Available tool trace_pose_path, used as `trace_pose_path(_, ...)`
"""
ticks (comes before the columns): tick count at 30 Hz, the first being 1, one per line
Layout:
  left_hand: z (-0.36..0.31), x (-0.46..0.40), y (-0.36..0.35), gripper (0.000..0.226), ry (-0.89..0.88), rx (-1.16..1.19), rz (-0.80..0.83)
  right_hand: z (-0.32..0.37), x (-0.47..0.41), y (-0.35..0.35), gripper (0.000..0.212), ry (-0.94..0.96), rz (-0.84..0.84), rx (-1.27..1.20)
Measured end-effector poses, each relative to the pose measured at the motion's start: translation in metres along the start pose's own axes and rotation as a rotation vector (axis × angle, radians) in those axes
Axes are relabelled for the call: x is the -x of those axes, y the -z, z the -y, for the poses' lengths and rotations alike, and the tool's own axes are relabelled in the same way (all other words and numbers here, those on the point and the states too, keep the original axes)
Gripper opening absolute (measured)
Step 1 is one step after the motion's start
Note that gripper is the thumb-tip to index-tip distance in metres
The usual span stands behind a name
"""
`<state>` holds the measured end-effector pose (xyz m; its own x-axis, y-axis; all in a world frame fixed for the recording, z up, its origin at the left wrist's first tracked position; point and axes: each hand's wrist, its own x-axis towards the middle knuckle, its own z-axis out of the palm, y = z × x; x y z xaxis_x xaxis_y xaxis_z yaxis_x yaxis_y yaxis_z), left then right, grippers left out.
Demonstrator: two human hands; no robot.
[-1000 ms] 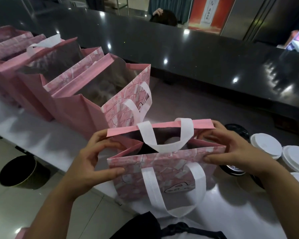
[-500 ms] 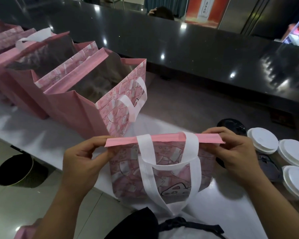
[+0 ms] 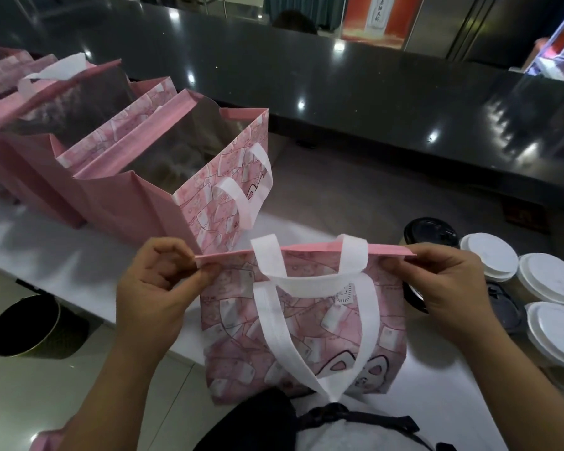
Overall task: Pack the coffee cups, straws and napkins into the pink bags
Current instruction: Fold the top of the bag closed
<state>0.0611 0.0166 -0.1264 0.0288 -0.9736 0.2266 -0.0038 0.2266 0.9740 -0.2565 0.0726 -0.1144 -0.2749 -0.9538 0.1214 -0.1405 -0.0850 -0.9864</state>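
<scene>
Pink bag (image 3: 306, 320) at lower centre of frame, standing on white desk (image 3: 79, 255), printed face toward camera, mouth up and pressed flat along the folded pink top edge. Long axis of that top edge running left to right across frame, slightly lower at left end. Left hand (image 3: 157, 284) pinching left end of the edge between thumb and curled fingers; right hand (image 3: 443, 281) pinching right end likewise. Both closed on the bag, one at each end, neither nearer than the other. White handles looped over the front face, hanging down at centre. Contents of bag not visible; probably closing or creasing the top, so this bag judged near done. Coffee cups with white lids (image 3: 547, 278) clustered at right edge of frame, upright, just beside right hand, so right hand the nearer one for any next cup. Black-lidded cup (image 3: 430, 232) behind the bag's right corner, partly hidden. Open pink bags (image 3: 183, 177) lined up in upper left, mouths up, row running diagonally away to top-left corner, nearer left hand. No straws or napkins identifiable. Round dark bin (image 3: 23, 327) on floor at lower left.
</scene>
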Motion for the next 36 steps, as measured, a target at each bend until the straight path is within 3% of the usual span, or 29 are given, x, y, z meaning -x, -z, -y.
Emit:
trace_pose_path(6, -0.001, -0.005, 0.000, 0.037, -0.007, -0.004, 0.148, 0.000, -0.003, 0.000, 0.035, -0.044, 0.007, -0.085)
trace_pose_path(11, -0.006, -0.016, 0.003, 0.033, -0.098, -0.099, 0.322, -0.002, -0.009, 0.001, 0.049, 0.046, 0.167, -0.026)
trace_pose_path(15, -0.009, -0.025, 0.006, 0.036, -0.107, -0.116, 0.362, 0.007, -0.017, 0.005, 0.027, 0.057, 0.212, -0.037)
trace_pose_path(26, -0.006, -0.036, 0.011, 0.060, -0.024, -0.038, 0.493, 0.011, -0.028, 0.026, 0.026, 0.010, 0.423, -0.057)
trace_pose_path(33, 0.004, -0.041, 0.011, 0.057, -0.026, -0.068, 0.577, 0.008, -0.028, 0.031, 0.031, -0.040, 0.489, 0.045)
trace_pose_path(36, 0.002, -0.044, 0.016, 0.029, -0.080, -0.182, 0.603, 0.015, -0.028, 0.038, 0.025, -0.079, 0.535, 0.126)
